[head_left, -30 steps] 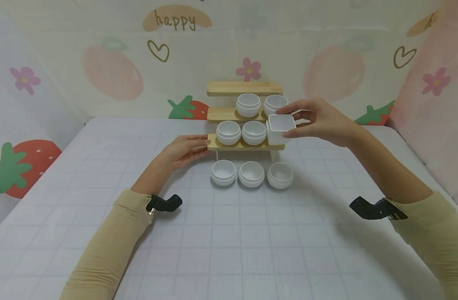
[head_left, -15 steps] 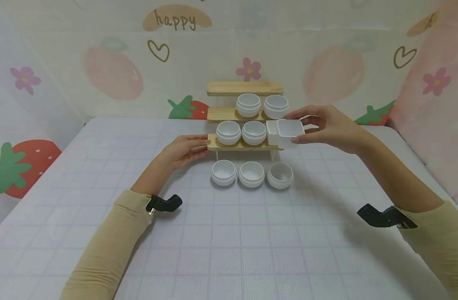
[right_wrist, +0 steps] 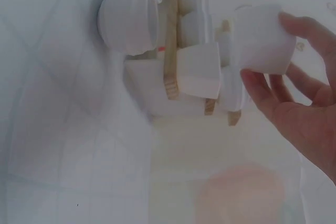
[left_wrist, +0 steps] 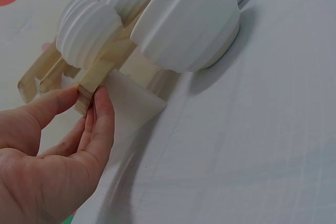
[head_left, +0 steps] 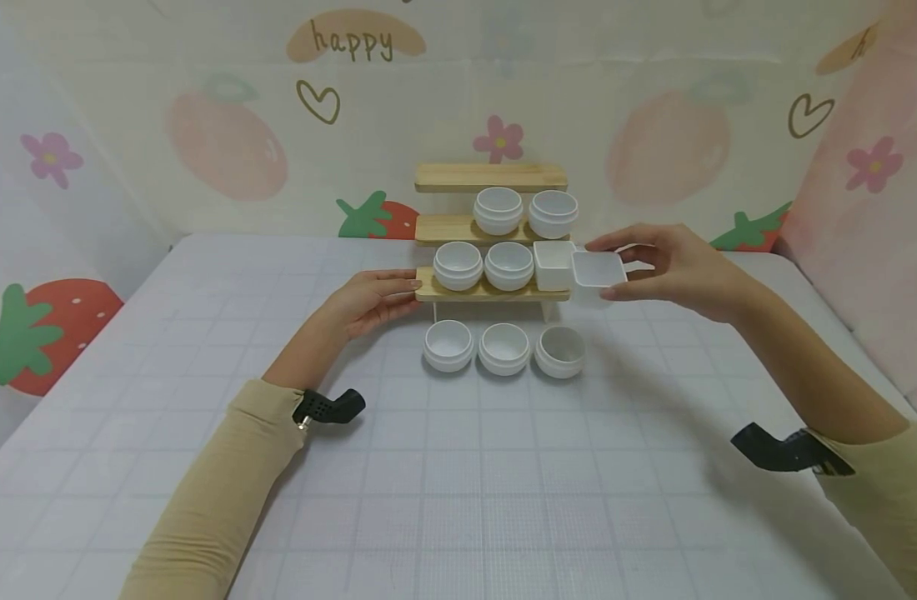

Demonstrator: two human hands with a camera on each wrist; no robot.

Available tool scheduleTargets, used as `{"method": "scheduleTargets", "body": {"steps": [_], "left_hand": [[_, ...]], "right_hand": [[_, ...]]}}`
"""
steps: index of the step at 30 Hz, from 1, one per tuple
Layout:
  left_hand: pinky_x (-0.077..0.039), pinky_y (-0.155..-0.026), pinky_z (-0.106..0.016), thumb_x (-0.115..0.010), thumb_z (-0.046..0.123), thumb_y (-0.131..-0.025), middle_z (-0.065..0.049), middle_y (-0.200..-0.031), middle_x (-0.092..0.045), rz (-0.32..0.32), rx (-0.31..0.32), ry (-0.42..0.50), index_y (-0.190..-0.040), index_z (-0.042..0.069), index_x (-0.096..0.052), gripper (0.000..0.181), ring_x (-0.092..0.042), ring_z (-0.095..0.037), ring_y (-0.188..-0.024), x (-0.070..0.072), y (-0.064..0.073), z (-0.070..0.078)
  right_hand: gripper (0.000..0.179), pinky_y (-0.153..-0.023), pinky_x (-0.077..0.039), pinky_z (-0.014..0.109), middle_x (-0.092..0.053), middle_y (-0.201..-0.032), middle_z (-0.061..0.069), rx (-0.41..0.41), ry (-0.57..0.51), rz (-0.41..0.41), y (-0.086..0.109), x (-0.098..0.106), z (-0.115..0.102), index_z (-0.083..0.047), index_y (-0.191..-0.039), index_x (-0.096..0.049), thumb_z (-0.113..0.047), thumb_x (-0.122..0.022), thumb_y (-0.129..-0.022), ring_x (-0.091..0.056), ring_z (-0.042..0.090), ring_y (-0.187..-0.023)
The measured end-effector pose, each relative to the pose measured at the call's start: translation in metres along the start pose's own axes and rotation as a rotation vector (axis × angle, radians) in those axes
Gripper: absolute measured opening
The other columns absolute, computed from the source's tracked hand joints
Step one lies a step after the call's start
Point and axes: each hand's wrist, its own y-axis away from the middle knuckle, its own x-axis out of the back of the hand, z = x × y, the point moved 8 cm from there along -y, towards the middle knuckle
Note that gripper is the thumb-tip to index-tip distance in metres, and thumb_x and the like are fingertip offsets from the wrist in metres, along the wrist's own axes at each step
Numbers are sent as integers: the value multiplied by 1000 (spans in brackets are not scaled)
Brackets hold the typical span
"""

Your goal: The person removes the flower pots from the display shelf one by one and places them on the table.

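Note:
A tiered wooden stand (head_left: 492, 177) has white cups on its two lower boards. My left hand (head_left: 374, 300) pinches the left end of the lowest board (left_wrist: 98, 74) between thumb and fingers. My right hand (head_left: 672, 271) holds a square white cup (head_left: 598, 271) in the air, just right of that board. In the right wrist view the held cup (right_wrist: 262, 39) sits between thumb and fingertips. Another square white cup (head_left: 553, 265) stands at the lowest board's right end, beside two round cups (head_left: 457, 267). Two more round cups (head_left: 498, 210) stand on the middle board.
Three round white cups (head_left: 504, 348) stand in a row on the table in front of the stand. The table has a pale checked cloth (head_left: 458, 483). A printed backdrop (head_left: 398, 108) rises behind the stand.
My right hand has carried the held square cup rightward and down, away from above the lowest board, uncovering the other square cup there. My left hand has stayed on the board's end.

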Motion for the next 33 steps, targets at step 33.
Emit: {"method": "scheduleTargets", "body": {"steps": [33], "left_hand": [[-64,-83,-19,-51,-1,-109,-18,-137,-53,-6,-12,16,-161,-9,-32,56,-71,-10,-87,1,0,0]], "right_hand": [[53,-88,-56,16,-61,-134,-14,-97,-13,-8,31,0,54,-9,-141,-65,-4,-82,-91,-56,14,-118]]}}
